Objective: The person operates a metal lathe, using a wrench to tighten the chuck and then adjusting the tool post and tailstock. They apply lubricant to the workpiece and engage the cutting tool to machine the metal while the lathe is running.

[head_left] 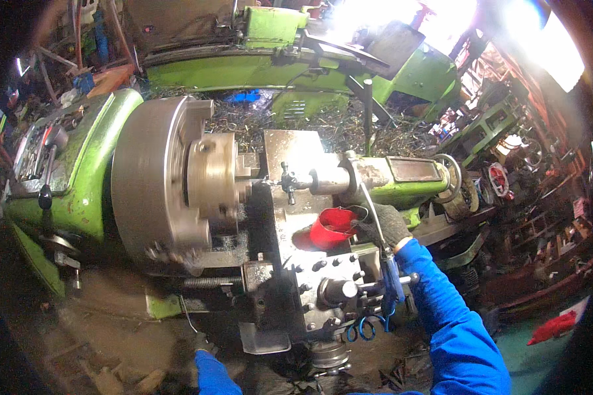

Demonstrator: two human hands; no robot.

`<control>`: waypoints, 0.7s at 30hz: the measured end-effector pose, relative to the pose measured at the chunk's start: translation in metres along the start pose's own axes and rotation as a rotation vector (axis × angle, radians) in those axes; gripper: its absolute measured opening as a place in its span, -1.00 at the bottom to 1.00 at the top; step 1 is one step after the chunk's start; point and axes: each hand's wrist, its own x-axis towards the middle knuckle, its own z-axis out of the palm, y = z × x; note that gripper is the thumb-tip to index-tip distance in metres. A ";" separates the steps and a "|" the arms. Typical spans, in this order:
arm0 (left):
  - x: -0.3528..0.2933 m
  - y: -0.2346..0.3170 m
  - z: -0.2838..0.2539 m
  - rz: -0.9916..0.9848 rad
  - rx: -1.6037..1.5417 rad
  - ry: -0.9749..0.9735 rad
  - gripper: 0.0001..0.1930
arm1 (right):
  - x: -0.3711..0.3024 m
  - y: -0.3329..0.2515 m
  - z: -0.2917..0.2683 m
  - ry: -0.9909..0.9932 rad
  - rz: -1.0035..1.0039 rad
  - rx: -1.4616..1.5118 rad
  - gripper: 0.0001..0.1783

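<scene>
My right hand [387, 227], in a dark grey glove, is closed at the side of a red cup [333, 228] with a thin wire handle. The cup is over the lathe carriage, behind the square tool post [329, 289]. My left hand [205, 343], low in the picture, is gloved and closed around the lower end of a thin bent metal rod [189, 315]. Left of the cup, the big lathe chuck [148, 178] holds a round metal workpiece [212, 174], both blurred as if turning. A drill chuck [288, 183] in the tailstock [402, 178] points at the workpiece.
A blue air gun [392, 283] with a coiled hose hangs by the tool post, its long nozzle rising beside my right hand. Metal chips [234, 128] cover the area behind the lathe. The green headstock [79, 191] stands left, and another green machine [244, 69] is beyond.
</scene>
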 end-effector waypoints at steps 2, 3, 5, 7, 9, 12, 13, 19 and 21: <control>-0.003 -0.004 -0.004 0.045 -0.041 -0.020 -0.60 | 0.004 0.001 0.004 -0.032 -0.105 -0.062 -0.65; 0.011 -0.003 -0.016 0.054 -0.052 -0.052 -0.60 | 0.006 0.008 0.007 -0.043 -0.136 -0.057 -0.66; 0.027 -0.006 -0.028 0.125 -0.101 -0.109 -0.59 | 0.015 0.010 0.012 -0.054 -0.202 -0.034 -0.67; 0.030 0.014 -0.030 0.244 -0.086 -0.193 -0.55 | 0.001 0.019 0.012 -0.040 -0.178 0.000 -0.69; 0.020 0.023 -0.030 0.229 -0.517 -0.204 -0.49 | 0.020 0.000 0.012 -0.054 -0.181 0.134 -0.73; -0.046 0.105 0.000 0.111 -0.806 -0.359 -0.39 | 0.001 0.002 0.014 -0.048 0.063 0.464 -0.65; -0.073 0.119 0.005 0.110 -0.819 -0.365 -0.36 | 0.003 0.002 0.018 -0.055 0.070 0.507 -0.64; -0.159 0.128 0.027 0.348 -0.346 -0.177 -0.30 | 0.010 0.003 0.031 -0.071 -0.008 0.436 -0.64; -0.155 0.135 0.038 0.270 -0.327 -0.104 -0.30 | 0.007 0.004 0.031 -0.009 0.019 0.464 -0.67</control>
